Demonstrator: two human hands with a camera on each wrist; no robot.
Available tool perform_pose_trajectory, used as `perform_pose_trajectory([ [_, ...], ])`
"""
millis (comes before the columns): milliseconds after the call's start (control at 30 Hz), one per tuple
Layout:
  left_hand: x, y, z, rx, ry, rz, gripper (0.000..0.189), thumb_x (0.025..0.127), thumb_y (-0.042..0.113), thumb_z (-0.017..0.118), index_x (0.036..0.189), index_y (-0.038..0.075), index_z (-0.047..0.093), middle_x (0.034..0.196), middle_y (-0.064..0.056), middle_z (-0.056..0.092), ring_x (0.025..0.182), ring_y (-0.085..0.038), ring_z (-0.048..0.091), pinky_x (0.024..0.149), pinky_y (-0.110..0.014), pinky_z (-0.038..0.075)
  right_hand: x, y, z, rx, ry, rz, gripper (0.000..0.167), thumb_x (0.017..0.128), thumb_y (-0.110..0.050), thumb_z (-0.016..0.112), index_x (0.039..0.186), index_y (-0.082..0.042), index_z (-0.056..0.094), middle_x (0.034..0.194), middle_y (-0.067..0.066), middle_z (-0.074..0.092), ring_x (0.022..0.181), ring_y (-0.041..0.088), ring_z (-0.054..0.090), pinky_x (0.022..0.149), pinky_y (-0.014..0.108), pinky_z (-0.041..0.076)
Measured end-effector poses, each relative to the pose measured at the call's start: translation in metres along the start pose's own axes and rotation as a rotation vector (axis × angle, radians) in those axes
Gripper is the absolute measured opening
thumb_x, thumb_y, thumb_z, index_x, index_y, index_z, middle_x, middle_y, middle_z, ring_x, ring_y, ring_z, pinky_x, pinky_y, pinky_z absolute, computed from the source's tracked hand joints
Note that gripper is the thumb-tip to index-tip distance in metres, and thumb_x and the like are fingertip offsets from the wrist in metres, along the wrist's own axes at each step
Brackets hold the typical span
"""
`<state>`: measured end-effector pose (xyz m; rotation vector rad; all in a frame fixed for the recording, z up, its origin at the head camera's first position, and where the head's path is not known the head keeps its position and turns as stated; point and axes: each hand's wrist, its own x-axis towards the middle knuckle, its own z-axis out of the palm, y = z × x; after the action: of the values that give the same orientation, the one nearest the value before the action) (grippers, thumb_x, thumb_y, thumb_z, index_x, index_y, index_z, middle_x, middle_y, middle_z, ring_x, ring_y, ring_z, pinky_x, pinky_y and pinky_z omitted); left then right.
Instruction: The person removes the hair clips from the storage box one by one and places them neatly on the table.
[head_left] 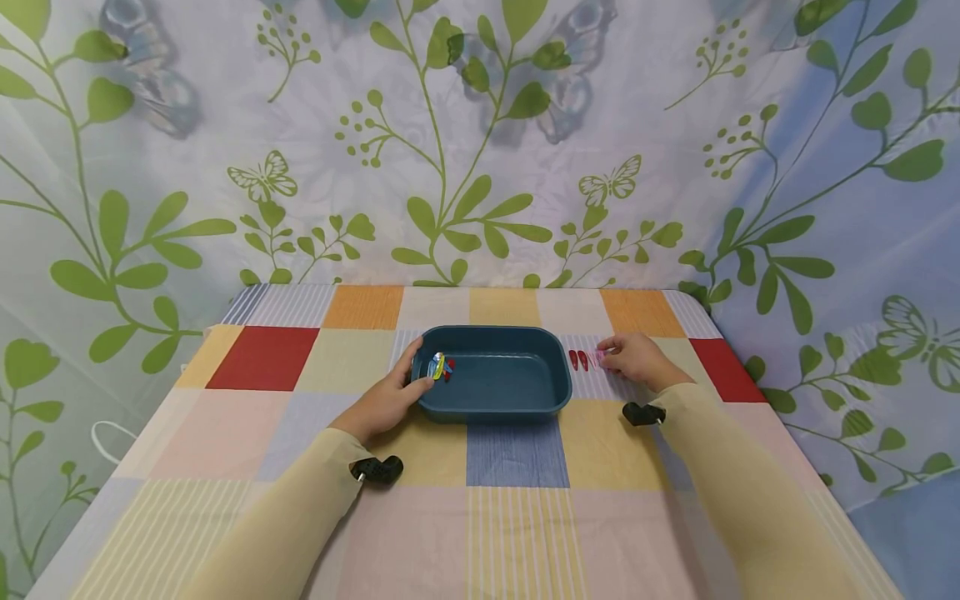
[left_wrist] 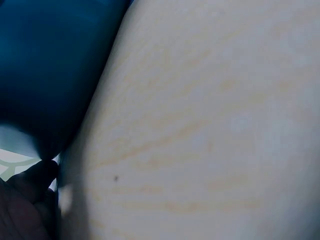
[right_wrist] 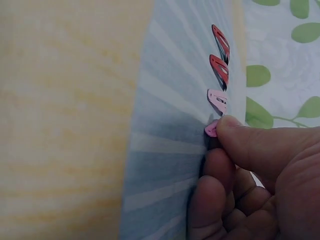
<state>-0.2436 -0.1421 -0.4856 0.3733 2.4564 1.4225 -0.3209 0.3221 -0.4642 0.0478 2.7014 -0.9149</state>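
Observation:
A dark blue rectangular tray [head_left: 517, 416] stands mid-table. My left hand [head_left: 384, 405] grips its left wall, thumb at the near-left rim; in the left wrist view, fingertips [left_wrist: 45, 172] touch the tray's side. Several small colourful pieces, blue, yellow and red [head_left: 439, 367], lie inside the tray's left end. Right of the tray, my right hand [head_left: 637, 360] pinches a pink hair clip [right_wrist: 212, 129] between thumb and index finger. Beyond it a pale pink hair clip [right_wrist: 216, 99] and two red hair clips [right_wrist: 219, 71] lie in a row on the cloth.
A patchwork cloth [head_left: 405, 533] in checks and stripes covers the table. Behind the table's back edge hangs a curtain [head_left: 315, 125] with green leaves and butterflies. A white cord [head_left: 97, 442] loops beside the left edge. Each wrist carries a small black device [head_left: 382, 470].

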Motion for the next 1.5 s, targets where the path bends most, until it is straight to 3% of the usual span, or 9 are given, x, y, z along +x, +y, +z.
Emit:
perform_pose_trajectory([
  [467,0.001,0.0,0.002,-0.015,0.001,-0.015,0.079,0.11,0.041,0.053,0.168,0.044,0.0,0.177,-0.014,0.014,0.164,-0.038,0.012,0.13,-0.063,0.013,-0.001,-0.001,0.001,-0.042,0.012,0.04,0.038,0.102,-0.017,0.067,0.137,-0.003,0.066,0.113,0.017,0.068,0.089,0.025,0.06,0.075,0.028,0.051],
  [733,0.001,0.001,0.002,-0.021,-0.003,-0.014,0.079,0.11,0.041,0.052,0.168,0.044,0.0,0.177,-0.014,0.014,0.163,-0.038,0.013,0.129,-0.064,0.014,0.001,0.009,0.001,-0.092,0.02,-0.039,0.04,0.103,-0.022,0.067,0.138,-0.003,0.066,0.118,0.019,0.068,0.092,0.024,0.061,0.077,0.028,0.051],
  [967,0.001,0.001,0.002,-0.022,0.001,-0.01,0.079,0.11,0.042,0.053,0.168,0.044,0.0,0.177,-0.014,0.015,0.163,-0.038,0.013,0.129,-0.064,0.013,-0.004,0.01,-0.003,-0.083,0.0,-0.042,0.045,0.103,-0.023,0.067,0.143,-0.004,0.064,0.13,0.024,0.066,0.101,0.029,0.06,0.085,0.032,0.053],
  [1200,0.001,0.0,0.001,-0.028,0.0,-0.011,0.079,0.11,0.041,0.052,0.169,0.043,0.0,0.177,-0.014,0.014,0.164,-0.037,0.012,0.13,-0.063,0.013,-0.002,0.009,-0.002,-0.093,-0.009,-0.05,0.045,0.101,-0.022,0.068,0.141,-0.003,0.065,0.116,0.018,0.068,0.093,0.026,0.059,0.078,0.03,0.049],
  [1500,0.001,0.0,0.001,-0.024,-0.002,-0.006,0.079,0.11,0.04,0.051,0.169,0.041,-0.002,0.177,-0.016,0.013,0.163,-0.039,0.011,0.129,-0.064,0.013,-0.001,0.011,-0.001,-0.098,0.006,-0.067,0.043,0.101,-0.022,0.069,0.139,-0.003,0.067,0.113,0.016,0.066,0.097,0.027,0.057,0.078,0.03,0.047],
])
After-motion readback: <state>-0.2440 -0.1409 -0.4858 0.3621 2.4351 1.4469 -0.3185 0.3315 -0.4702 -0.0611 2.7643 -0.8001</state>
